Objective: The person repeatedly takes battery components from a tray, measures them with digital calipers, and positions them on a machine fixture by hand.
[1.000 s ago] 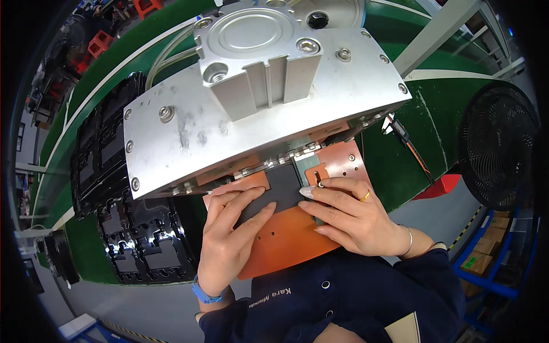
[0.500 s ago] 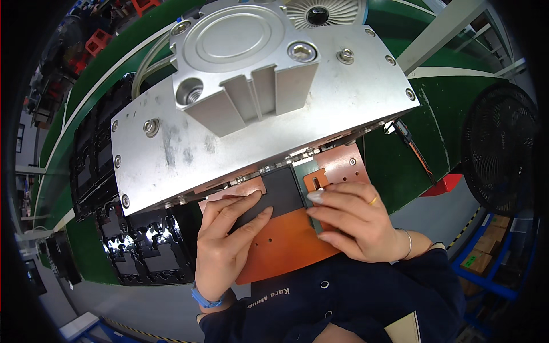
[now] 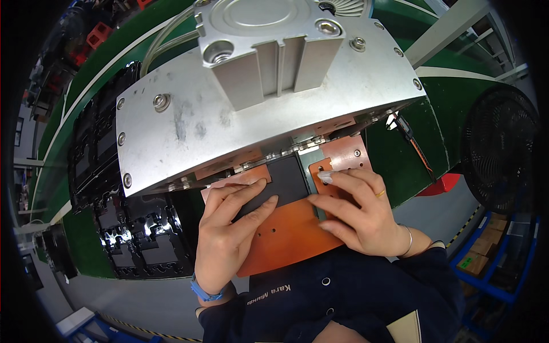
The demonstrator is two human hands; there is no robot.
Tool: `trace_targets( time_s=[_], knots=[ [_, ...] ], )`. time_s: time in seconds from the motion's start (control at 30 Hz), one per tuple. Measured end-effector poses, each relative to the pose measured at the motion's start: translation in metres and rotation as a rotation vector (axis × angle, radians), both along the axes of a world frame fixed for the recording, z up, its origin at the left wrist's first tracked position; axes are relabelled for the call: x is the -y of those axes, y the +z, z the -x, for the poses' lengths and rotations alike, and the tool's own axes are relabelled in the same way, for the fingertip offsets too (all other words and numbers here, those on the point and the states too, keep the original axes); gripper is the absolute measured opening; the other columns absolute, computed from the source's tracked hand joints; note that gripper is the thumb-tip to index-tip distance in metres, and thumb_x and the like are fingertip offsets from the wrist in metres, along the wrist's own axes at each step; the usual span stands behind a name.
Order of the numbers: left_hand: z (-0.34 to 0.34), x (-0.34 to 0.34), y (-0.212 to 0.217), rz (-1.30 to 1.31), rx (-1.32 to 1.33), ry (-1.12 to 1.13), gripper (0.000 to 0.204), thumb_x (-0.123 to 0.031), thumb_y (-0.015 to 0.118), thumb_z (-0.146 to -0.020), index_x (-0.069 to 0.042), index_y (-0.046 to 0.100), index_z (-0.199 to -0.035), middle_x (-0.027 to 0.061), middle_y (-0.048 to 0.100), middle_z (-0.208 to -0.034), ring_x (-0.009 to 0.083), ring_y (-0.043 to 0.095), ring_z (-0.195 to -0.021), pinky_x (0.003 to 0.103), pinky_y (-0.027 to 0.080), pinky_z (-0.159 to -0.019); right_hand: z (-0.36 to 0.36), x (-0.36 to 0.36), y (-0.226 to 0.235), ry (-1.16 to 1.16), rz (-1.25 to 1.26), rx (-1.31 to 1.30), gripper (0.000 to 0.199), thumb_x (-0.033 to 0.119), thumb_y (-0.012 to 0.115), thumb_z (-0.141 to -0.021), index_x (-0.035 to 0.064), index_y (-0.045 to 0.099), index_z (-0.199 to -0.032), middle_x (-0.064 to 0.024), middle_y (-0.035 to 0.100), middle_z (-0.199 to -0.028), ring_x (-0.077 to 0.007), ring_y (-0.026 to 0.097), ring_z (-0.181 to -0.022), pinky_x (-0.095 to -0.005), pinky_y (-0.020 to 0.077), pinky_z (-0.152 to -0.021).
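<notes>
A flat dark grey sheet [image 3: 286,182] lies on an orange base plate [image 3: 289,231] at the front of a silver metal press [image 3: 240,123]. My left hand [image 3: 229,226] rests at the sheet's left side, with thumb and fingertips apart and laid on its surface. Close to the sheet's right edge is an orange slotted block [image 3: 315,167], mostly covered by my right hand [image 3: 366,214]. The fingers of that hand are spread and bent over the block, and a whitish patch shows at one fingertip. No object shows between them. The sheet's far edge reaches toward the press opening.
Black moulded trays [image 3: 146,240] stand at the left on the green table [image 3: 86,251]. Digital calipers [image 3: 410,140] lie right of the press, near a black fan [image 3: 500,148]. A blue rack [image 3: 486,280] with boxes stands at lower right.
My right hand's fingers have spread from a closer pinch at the slotted block, shifting slightly right. The left hand keeps its place on the sheet. The whole view has shifted a little.
</notes>
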State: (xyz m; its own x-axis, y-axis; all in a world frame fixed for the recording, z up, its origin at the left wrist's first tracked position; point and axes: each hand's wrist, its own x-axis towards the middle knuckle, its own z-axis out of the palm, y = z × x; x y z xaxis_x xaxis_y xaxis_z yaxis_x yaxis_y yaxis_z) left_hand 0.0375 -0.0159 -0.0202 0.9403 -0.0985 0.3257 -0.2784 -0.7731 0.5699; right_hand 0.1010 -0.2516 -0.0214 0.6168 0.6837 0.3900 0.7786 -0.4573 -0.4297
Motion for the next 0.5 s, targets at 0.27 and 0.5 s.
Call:
trace_targets(
  time_s=[0.27, 0.5],
  knots=[
    [-0.0009, 0.0005, -0.0006, 0.009, -0.006, -0.001, 0.039, 0.002, 0.071, -0.065, -0.009, 0.077, -0.102, 0.0097, 0.068, -0.114, 0.0261, 0.058, -0.096, 0.034, 0.052, -0.082, 0.0028, -0.0069, -0.0013, 0.019, 0.153, 0.040, 0.048, 0.033, 0.077, -0.074, 0.0125, 0.066, -0.117, -0.0134, 0.052, -0.134, -0.0309, 0.048, -0.121, -0.0454, 0.0381, -0.101],
    [-0.0014, -0.0006, -0.0018, -0.001, 0.015, -0.015, 0.039, 0.002, 0.070, -0.065, -0.008, 0.077, -0.102, 0.0097, 0.068, -0.114, 0.0268, 0.058, -0.097, 0.035, 0.052, -0.083, 0.0031, -0.0062, -0.0038, 0.024, 0.138, 0.071, 0.048, 0.032, 0.076, -0.075, 0.0107, 0.066, -0.117, -0.0129, 0.053, -0.133, -0.0306, 0.048, -0.121, -0.0455, 0.0383, -0.101]
  ],
)
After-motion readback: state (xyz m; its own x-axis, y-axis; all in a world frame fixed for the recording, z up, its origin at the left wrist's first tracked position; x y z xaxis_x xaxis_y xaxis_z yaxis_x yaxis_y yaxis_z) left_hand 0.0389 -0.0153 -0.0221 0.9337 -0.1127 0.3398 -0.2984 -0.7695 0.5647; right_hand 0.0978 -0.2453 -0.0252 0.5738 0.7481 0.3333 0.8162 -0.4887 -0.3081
